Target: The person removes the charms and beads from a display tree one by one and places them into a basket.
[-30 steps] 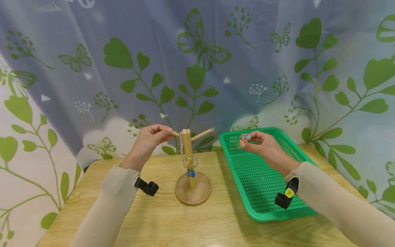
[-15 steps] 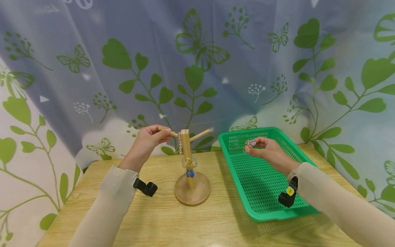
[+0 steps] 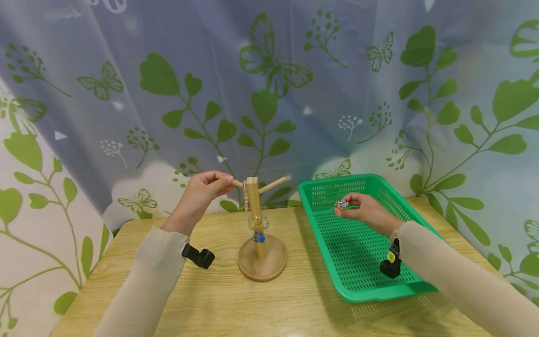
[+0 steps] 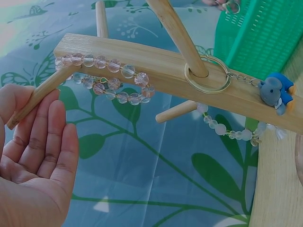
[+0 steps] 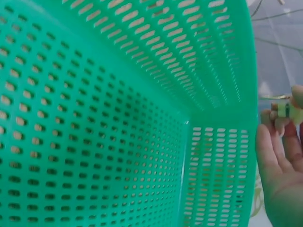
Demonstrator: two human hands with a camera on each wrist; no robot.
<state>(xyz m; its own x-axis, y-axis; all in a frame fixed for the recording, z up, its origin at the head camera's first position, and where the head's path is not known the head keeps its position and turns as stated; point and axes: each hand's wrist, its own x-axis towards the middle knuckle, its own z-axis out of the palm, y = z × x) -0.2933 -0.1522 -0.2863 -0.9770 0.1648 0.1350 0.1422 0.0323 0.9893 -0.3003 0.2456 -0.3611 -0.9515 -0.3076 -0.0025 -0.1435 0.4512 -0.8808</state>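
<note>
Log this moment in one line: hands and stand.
left hand: holds peg | right hand: holds trinket, near basket | stand: upright, pink bracelet on held peg, white bracelet and blue keychain lower

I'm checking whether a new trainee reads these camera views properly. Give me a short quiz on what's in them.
1. What does the left hand pinch?

2. In the head view, where is the green basket relative to the wooden stand?
A) To its left
B) To its right
C) Directly behind it

3. Fill the gap: in the left wrist view, a chain joins the blue and grey figure to a metal ____.

Key:
1. A wooden peg of the stand.
2. B
3. ring
</note>
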